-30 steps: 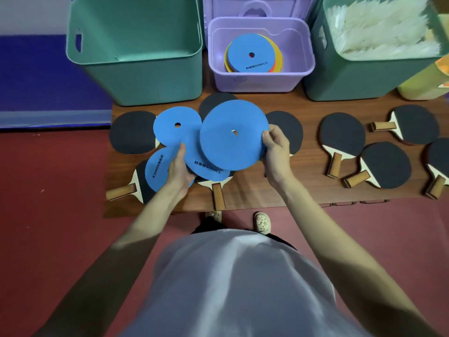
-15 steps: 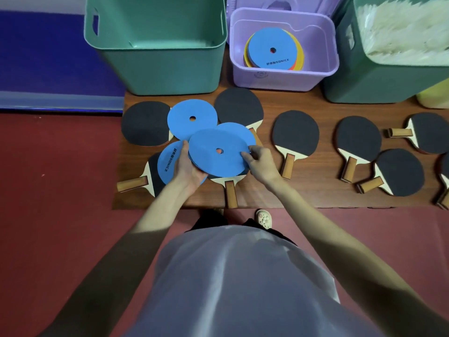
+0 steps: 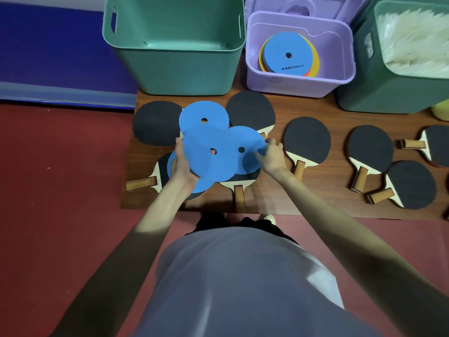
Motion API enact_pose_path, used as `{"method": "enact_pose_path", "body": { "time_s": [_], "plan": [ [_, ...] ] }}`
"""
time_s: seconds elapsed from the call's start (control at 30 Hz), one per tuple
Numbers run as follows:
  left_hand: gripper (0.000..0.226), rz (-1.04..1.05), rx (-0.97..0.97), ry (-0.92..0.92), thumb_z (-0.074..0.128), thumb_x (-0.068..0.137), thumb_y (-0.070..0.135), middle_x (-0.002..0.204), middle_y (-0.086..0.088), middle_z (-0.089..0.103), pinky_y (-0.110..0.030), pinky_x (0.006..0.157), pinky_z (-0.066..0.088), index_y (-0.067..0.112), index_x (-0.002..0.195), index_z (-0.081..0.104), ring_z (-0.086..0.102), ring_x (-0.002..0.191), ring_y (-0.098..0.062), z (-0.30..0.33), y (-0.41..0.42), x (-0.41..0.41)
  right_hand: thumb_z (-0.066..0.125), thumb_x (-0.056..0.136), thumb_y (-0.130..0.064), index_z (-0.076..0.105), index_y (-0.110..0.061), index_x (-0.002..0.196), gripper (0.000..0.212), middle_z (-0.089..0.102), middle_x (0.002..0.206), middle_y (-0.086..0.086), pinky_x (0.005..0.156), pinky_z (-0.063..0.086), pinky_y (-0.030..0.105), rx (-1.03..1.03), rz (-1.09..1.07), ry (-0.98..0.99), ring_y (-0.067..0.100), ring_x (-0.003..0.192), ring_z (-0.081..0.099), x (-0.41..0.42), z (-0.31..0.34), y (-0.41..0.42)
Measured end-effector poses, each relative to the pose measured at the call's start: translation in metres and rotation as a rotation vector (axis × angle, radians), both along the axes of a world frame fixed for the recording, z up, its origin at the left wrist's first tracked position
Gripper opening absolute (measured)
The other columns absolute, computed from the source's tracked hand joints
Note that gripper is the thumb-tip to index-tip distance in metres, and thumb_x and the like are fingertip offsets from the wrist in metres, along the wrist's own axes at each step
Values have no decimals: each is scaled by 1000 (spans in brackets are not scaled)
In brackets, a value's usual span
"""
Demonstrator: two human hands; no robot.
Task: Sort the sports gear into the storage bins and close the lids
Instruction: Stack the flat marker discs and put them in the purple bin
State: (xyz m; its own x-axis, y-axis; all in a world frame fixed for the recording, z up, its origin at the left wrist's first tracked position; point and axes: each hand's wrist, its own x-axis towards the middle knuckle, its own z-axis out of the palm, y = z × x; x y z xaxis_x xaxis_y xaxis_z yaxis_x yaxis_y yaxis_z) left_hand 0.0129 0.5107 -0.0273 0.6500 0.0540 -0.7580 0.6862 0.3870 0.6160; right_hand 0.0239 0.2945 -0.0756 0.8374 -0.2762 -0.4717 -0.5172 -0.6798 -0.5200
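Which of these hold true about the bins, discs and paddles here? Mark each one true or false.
1. The purple bin already holds discs. True.
2. The big green bin on the left is full of paddles. False: it looks empty.
3. The left hand grips the top blue disc. True.
4. Every paddle's rubber is red. False: the paddles show black faces.
5. The right hand holds a paddle. False: it touches the edge of a second blue disc.

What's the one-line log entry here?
left hand: holds blue discs | right hand: pinching disc edge | purple bin: open, discs inside
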Motion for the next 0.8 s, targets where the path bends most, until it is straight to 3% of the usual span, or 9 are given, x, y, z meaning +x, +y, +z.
{"method": "enact_pose_path", "body": {
  "time_s": [0.17,0.3,0.4,0.47,0.57,0.7,0.8],
  "plan": [
    [52,19,58,1,27,101,55,111,4,70,-23,54,54,24,124,61,67,94,-15,4,6,-3,65,88,-18,40,-3,127,49,34,131,19,100,40,36,-13,-92,78,36,115,47,14,-5,4],
    [52,108,-24,16,33,98,58,112,2,71,-41,84,57,23,121,64,67,105,-22,4,12,-2,64,82,-12,46,1,119,44,40,127,17,95,48,39,36,-264,98,31,113,45,23,-12,4],
    [51,104,17,6,34,98,58,110,2,72,-42,86,57,23,118,65,67,103,-22,6,12,-3,60,75,-6,55,-3,81,9,52,85,7,59,48,29,115,-333,67,20,79,50,25,-13,-1],
    [49,100,37,10,34,98,58,108,2,72,-40,84,57,24,114,66,68,103,-21,5,12,-3,60,75,-3,43,-9,68,20,42,65,0,46,37,24,184,-377,34,15,60,43,22,-6,0],
    [47,84,75,8,32,98,59,107,4,72,-41,86,56,27,109,66,68,101,-19,3,14,-4,63,80,-8,49,-9,82,14,47,70,-1,56,40,27,230,-344,-19,17,70,49,15,2,-2],
    [44,51,138,5,31,97,60,95,10,71,-32,74,57,31,94,65,67,93,-13,8,14,-6,44,88,-2,56,-4,104,20,60,80,9,65,48,35,-16,105,-83,32,75,59,4,15,-13],
    [46,30,167,3,29,96,63,94,11,70,-29,66,55,32,96,64,66,91,-10,6,18,-7,39,91,-2,56,-8,106,23,61,79,6,61,44,34,-13,48,-281,25,68,54,-6,29,-16]
  ]
}}
